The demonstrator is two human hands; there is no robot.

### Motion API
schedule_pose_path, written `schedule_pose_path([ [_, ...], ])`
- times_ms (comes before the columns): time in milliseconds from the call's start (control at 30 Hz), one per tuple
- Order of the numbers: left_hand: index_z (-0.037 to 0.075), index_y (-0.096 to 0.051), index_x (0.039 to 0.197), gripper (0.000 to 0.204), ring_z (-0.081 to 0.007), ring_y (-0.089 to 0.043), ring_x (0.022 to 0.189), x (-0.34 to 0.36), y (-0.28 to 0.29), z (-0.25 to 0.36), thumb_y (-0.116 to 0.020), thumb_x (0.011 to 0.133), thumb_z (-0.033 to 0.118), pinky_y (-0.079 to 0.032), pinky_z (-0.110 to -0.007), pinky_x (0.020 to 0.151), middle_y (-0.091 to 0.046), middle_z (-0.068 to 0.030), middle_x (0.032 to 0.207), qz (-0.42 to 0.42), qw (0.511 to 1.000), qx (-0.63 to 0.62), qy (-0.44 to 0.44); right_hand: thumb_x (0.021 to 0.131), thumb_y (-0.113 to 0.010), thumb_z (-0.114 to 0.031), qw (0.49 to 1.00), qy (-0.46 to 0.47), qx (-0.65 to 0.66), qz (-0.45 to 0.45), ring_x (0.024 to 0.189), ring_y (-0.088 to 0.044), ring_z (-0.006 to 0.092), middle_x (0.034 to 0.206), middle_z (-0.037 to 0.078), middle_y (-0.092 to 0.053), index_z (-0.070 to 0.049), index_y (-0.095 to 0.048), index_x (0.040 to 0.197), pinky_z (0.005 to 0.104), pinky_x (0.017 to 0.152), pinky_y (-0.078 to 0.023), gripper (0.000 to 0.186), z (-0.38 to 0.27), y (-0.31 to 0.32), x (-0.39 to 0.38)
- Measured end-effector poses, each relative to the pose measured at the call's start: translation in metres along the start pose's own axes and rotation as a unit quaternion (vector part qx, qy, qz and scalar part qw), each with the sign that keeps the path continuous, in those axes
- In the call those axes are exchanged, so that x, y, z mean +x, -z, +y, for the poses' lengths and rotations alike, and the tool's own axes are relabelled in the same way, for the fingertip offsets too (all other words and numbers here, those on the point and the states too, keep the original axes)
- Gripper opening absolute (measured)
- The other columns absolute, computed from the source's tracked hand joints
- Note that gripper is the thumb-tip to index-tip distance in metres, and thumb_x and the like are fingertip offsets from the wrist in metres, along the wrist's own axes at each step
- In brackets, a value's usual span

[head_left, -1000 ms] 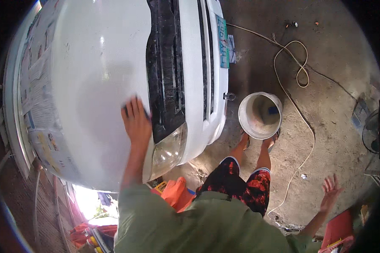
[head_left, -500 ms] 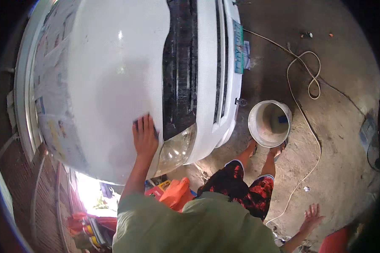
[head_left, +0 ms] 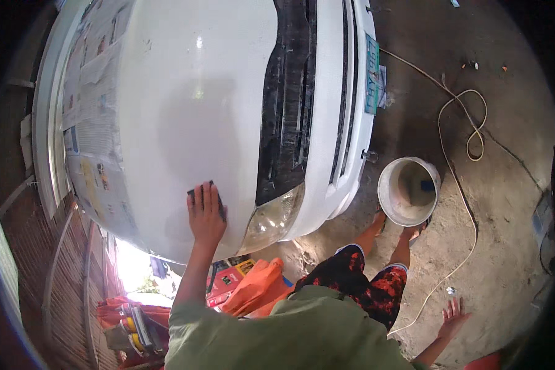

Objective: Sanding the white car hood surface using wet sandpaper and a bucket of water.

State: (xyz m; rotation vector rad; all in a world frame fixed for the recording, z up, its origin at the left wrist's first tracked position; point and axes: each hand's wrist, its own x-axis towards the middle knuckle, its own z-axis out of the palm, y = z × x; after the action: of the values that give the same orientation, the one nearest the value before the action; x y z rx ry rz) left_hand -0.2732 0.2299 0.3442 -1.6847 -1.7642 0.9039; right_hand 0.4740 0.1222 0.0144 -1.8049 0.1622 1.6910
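Observation:
A white car front [head_left: 160,74] fills the upper left, with a dark grille [head_left: 283,92] and a clear headlight [head_left: 274,219]. My left hand [head_left: 207,216] presses a thin dark pad [head_left: 192,193] flat on the bonnet, left of the headlight, its fingers stretched over it and partly hiding it. My right hand [head_left: 453,317] hangs at the lower right above the concrete floor, fingers spread, holding nothing. A white bucket [head_left: 392,200] with a small blue item [head_left: 426,185] inside stands by my sandaled feet, beside the bumper.
Newspaper [head_left: 92,105] covers the car's left portion. A pale cord [head_left: 455,169] loops across the dirty floor [head_left: 505,246]. Orange cloth [head_left: 253,290] and red boxes lie below the car. Tools with yellow parts [head_left: 132,330] sit at lower left, near corrugated metal sheets [head_left: 61,296].
My left hand and pad have slid leftward from the grille and toward the bonnet's near edge. My right hand has shifted down and leftward. The car and bucket appear farther right as the view moves.

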Motion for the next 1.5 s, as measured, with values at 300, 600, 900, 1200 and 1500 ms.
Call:
schedule_pose_path([
  [300,0.001,-0.041,0.141,0.060,-0.0330,-0.035,0.138,0.178,0.027,-0.022,-0.057,0.090,0.026,-0.022,-0.050,0.115,-0.039,-0.0156,0.148,0.081,0.996,0.028,0.012,0.094,-0.022,-0.072,0.959,0.119,-0.070,-0.248,0.130,-0.047,0.0279,0.142,0.016,-0.049,-0.013,-0.041,0.146,0.0381,0.106,-0.034,0.081,-0.068,-0.116,0.039],
  [600,0.003,-0.044,0.140,0.065,-0.0353,-0.035,0.137,0.040,0.010,-0.006,-0.062,0.085,0.033,-0.020,-0.053,0.115,-0.040,-0.0163,0.148,0.002,1.000,-0.004,0.026,0.094,-0.021,-0.072,0.999,0.038,-0.003,-0.018,0.130,-0.047,0.0262,0.141,0.013,-0.051,-0.016,-0.042,0.146,0.0404,0.107,-0.032,0.079,-0.032,-0.037,0.011],
  [900,0.000,-0.041,0.142,0.071,-0.0371,-0.034,0.137,0.021,0.003,0.003,-0.064,0.082,0.031,-0.023,-0.054,0.114,-0.038,-0.0176,0.149,0.002,0.998,-0.028,0.050,0.095,-0.020,-0.071,0.992,0.111,-0.049,-0.031,0.125,-0.050,0.0242,0.135,0.011,-0.055,-0.015,-0.045,0.144,0.0420,0.104,-0.033,0.079,-0.059,-0.004,0.002],
  [1200,0.004,-0.049,0.136,0.058,-0.0310,-0.041,0.132,0.207,0.036,-0.042,-0.061,0.088,0.033,-0.026,-0.048,0.114,-0.048,-0.0143,0.142,0.181,0.982,0.050,-0.003,0.097,-0.018,-0.067,0.970,0.135,0.019,-0.203,0.120,-0.055,0.0253,0.129,0.011,-0.060,-0.012,-0.044,0.143,0.0400,0.100,-0.038,0.077,-0.045,-0.137,0.016],
  [1500,0.007,-0.041,0.144,0.063,-0.0339,-0.027,0.143,-0.021,-0.010,0.003,-0.059,0.088,0.028,-0.019,-0.052,0.117,-0.032,-0.0120,0.155,-0.016,0.997,-0.041,0.058,0.094,-0.013,-0.073,0.996,0.068,-0.026,0.042,0.119,-0.057,0.0235,0.131,0.010,-0.060,-0.013,-0.043,0.144,0.0419,0.099,-0.038,0.084,-0.012,-0.029,-0.052],
])
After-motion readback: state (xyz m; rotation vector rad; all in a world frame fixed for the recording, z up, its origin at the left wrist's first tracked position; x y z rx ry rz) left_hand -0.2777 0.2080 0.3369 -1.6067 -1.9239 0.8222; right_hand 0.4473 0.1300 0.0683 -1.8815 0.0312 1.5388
